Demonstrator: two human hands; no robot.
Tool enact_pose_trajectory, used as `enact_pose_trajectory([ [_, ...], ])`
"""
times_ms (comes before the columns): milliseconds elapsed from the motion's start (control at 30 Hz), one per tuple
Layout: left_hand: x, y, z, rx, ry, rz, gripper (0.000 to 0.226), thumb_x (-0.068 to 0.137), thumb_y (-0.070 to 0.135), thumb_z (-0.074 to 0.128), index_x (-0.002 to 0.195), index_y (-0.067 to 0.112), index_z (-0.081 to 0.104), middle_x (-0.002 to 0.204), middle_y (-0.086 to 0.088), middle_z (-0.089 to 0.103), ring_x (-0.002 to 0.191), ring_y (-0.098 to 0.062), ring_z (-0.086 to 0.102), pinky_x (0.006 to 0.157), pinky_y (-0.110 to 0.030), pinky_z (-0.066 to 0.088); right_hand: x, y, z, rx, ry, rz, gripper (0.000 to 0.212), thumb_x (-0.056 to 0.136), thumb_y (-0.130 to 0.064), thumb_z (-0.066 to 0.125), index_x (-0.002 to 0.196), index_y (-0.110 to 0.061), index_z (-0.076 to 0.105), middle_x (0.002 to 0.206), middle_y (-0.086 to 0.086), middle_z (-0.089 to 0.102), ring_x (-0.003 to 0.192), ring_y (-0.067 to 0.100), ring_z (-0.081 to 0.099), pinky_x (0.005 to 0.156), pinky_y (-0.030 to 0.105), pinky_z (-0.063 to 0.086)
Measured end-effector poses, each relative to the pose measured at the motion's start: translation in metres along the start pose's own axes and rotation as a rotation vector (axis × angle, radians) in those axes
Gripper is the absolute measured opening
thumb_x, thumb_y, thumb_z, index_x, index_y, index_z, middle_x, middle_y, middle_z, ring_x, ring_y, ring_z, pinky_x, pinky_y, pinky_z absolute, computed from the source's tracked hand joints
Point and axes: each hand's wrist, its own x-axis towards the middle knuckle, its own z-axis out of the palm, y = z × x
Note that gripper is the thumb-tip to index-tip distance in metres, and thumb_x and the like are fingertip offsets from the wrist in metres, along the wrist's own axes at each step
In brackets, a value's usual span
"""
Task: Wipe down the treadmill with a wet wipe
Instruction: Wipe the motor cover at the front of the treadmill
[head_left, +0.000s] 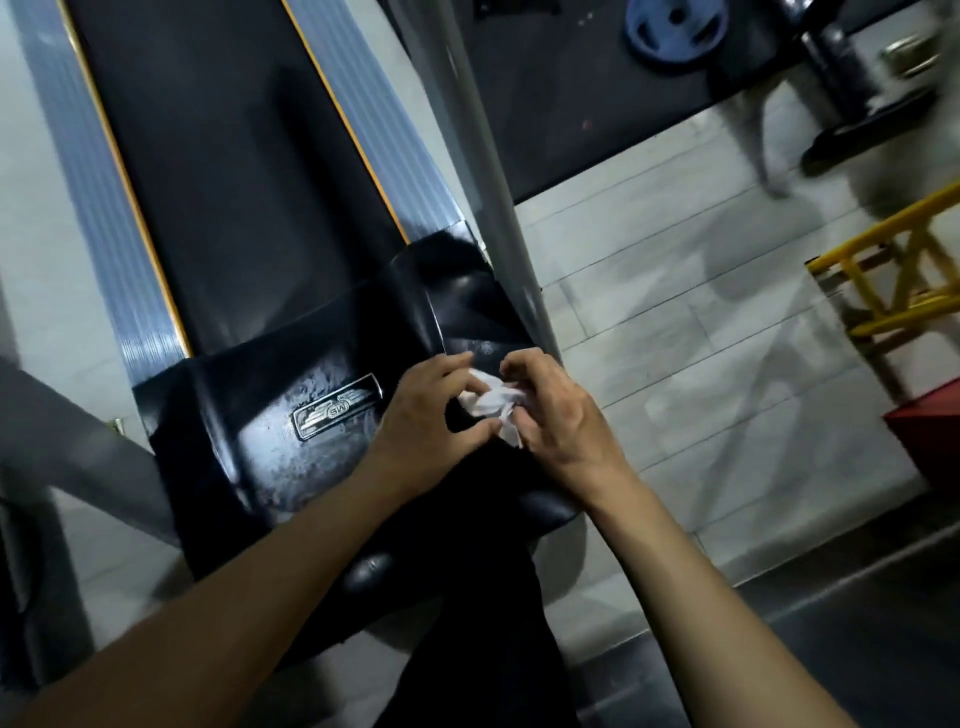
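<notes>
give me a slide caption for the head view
Both hands bunch a white wipe above the treadmill's black motor cover.

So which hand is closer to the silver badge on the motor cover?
Left. The left hand sits just right of the badge; the right hand lies farther right, beyond the wipe.

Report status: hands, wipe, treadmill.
Left hand and right hand both pinching the crumpled wet wipe over the black motor cover. Cover shows wet streaks. Grey upright post close beside; nothing blocking.
</notes>
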Motion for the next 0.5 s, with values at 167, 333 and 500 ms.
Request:
enact_pose_trajectory([
  [167, -0.027, 0.049, -0.044, 0.007, 0.125, 0.034, 0.013, 0.081, 0.018, 0.078, 0.093, 0.018, 0.073, 0.1, 0.004, 0.07, 0.1, -0.02, 0.061, 0.093, -0.017, 0.036, -0.031, -0.07, -0.045, -0.088, 0.192, 0.018, 0.035, 0.078, -0.014, 0.067, 0.111, -0.023, 0.06, 0.11, -0.012, 0.056, 0.091, 0.011, 0.06, 0.078, 0.038, 0.053],
  [333, -0.057, 0.105, -0.09, -0.026, 0.186, -0.004, 0.011, 0.085, 0.018, 0.078, 0.094, 0.021, 0.073, 0.085, 0.012, 0.067, 0.086, -0.017, 0.06, 0.075, -0.027, 0.041, -0.059, -0.132, -0.082, -0.105, 0.307, 0.033, 0.027, 0.078, -0.015, 0.061, 0.101, -0.027, 0.062, 0.094, -0.01, 0.059, 0.082, 0.011, 0.059, 0.074, 0.039, 0.052],
  [500, -0.072, 0.155, -0.111, -0.269, 0.051, 0.004, 0.02, 0.087, 0.038, 0.069, 0.106, 0.033, 0.066, 0.088, 0.009, 0.072, 0.083, -0.007, 0.068, 0.077, -0.033, 0.055, -0.077, -0.177, -0.106, -0.093, 0.377, 0.007, 0.035, 0.077, -0.008, 0.061, 0.105, -0.027, 0.064, 0.099, -0.009, 0.056, 0.083, 0.009, 0.061, 0.075, 0.035, 0.053],
])
